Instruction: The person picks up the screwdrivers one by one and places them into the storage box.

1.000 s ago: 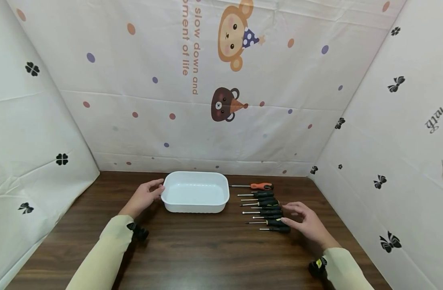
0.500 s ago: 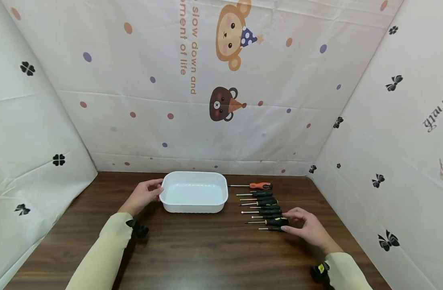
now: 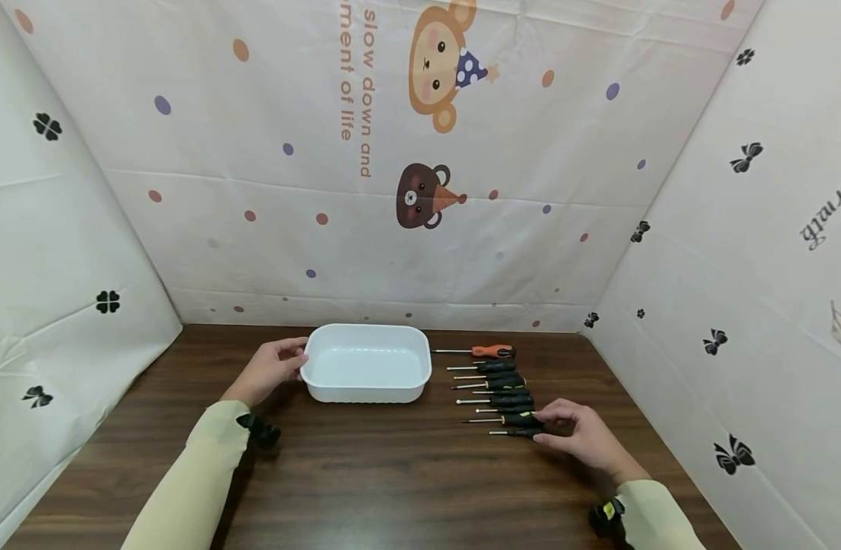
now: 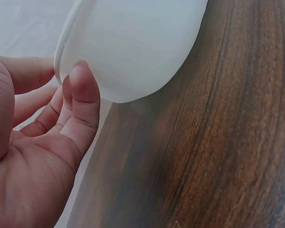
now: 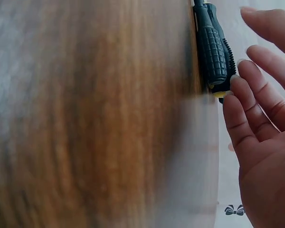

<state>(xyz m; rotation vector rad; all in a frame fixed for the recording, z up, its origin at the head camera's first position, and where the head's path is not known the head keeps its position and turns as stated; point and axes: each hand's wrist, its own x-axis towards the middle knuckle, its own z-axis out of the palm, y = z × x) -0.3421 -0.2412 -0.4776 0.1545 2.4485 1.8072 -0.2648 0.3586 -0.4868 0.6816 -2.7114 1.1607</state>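
In the head view, a white rectangular dish (image 3: 365, 393) sits on the wooden table. My left hand (image 3: 265, 374) touches its left end; in the left wrist view its fingers (image 4: 83, 95) rest against the dish's outer wall near the rim. A row of screwdrivers with black handles lies right of the dish. My right hand (image 3: 585, 439) is at the handle ends of the nearest ones, thumb and fingertips spread around the small black screwdriver (image 3: 519, 433) and the yellow-marked screwdriver (image 3: 519, 419). The right wrist view shows its loosely bent fingers (image 5: 249, 102) beside a black handle (image 5: 213, 57), gripping nothing visibly.
An orange-handled screwdriver (image 3: 492, 351) lies at the far end of the row, its tip close to the dish. Printed white cloth walls (image 3: 289, 252) enclose the table (image 3: 365, 473) at the back and both sides.
My right hand has shifted slightly toward the near end of the screwdriver row, to the smallest handle. The left hand stays at the dish. The head view has shifted slightly.
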